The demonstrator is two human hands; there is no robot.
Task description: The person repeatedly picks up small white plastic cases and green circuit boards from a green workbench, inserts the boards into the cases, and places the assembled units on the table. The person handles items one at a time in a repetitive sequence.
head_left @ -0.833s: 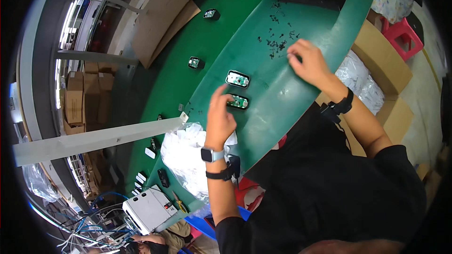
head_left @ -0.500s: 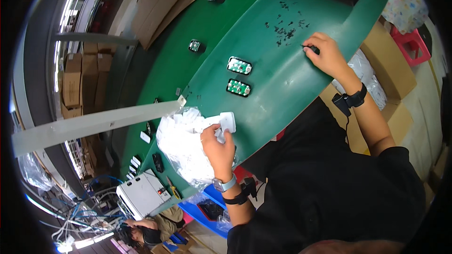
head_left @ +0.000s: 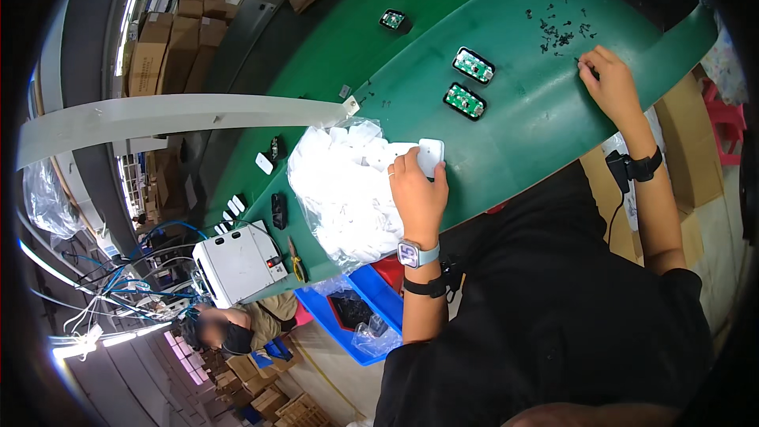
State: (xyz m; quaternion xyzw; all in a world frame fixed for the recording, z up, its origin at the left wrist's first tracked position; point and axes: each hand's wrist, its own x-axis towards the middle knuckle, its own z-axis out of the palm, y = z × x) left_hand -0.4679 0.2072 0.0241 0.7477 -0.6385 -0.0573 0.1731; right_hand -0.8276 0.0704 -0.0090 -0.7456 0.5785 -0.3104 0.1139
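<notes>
My left hand (head_left: pixel 417 199) is closed on a white plastic cover (head_left: pixel 431 156) at the right edge of a clear bag (head_left: pixel 348 194) full of white pieces. Out to the right, my right hand (head_left: pixel 613 88) pinches a small black part (head_left: pixel 579 62) at its fingertips, mostly hidden by the fingers. Just beyond that hand lie scattered small black parts (head_left: pixel 563 38). Between my hands, farther off, two black housings with green circuit boards face up side by side: an upper one (head_left: pixel 474 66) and a lower one (head_left: pixel 465 100).
Another housing (head_left: pixel 392 19) sits on the green belt (head_left: pixel 332 55). A pale bar (head_left: pixel 190 116) reaches over from the left. A white machine (head_left: pixel 237 262), pliers (head_left: pixel 296 259) and a blue tray (head_left: pixel 389 300) are at lower left. A person (head_left: pixel 257 324) sits beyond. An open carton (head_left: pixel 692 142) stands at right.
The whole view has shifted, so the bench appears farther right and higher. My left hand stays on the white cover at the bag. My right hand remains pinched beside the black parts.
</notes>
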